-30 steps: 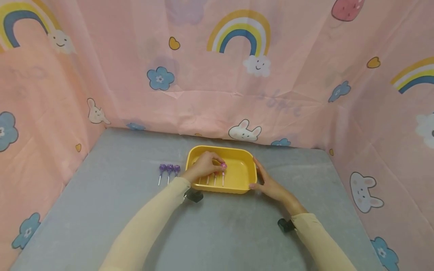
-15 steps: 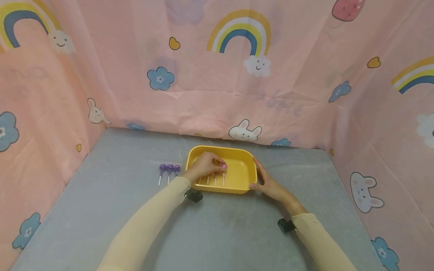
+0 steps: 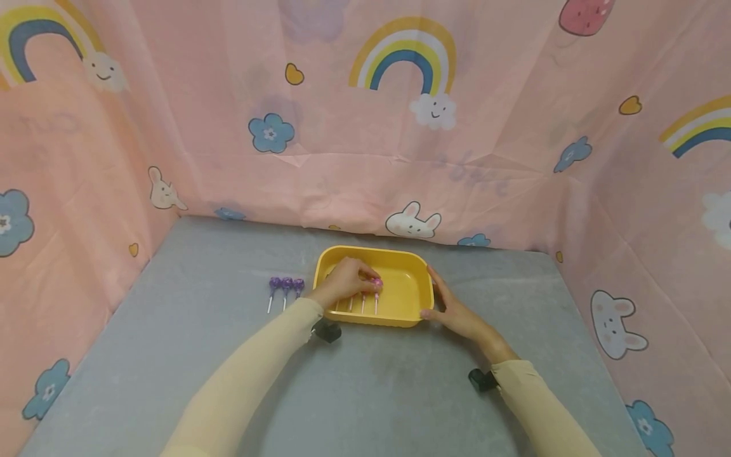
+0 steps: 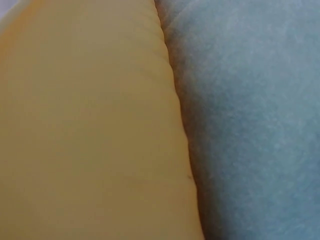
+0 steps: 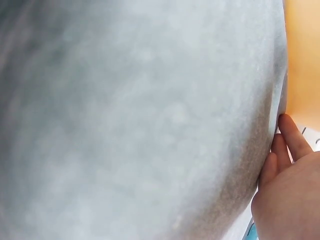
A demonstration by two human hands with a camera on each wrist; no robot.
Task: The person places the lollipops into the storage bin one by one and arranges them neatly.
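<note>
A shallow yellow plastic bin (image 3: 405, 322) rests on the grey tabletop. My left hand (image 3: 345, 278) reaches over its left part, thumb and fingertips pinching the round head of a pink lollipop (image 3: 377, 296) inside. Left of that one, several more lollipop sticks (image 3: 363, 306) stand out in a row, their heads mostly hidden by the hand. My right hand (image 3: 457, 314) holds the bin's right end, thumb at the near corner and fingers along the side. The left wrist view is filled by the bin's outer wall (image 4: 90, 120); in the right wrist view, the fingertips touch its edge.
Three purple lollipops (image 3: 287, 285) lie side by side on the tabletop (image 3: 388, 393), left of the bin; the left sleeve partly covers one stick. Pink printed cloth (image 3: 342, 184) hangs around the back and both sides of the table.
</note>
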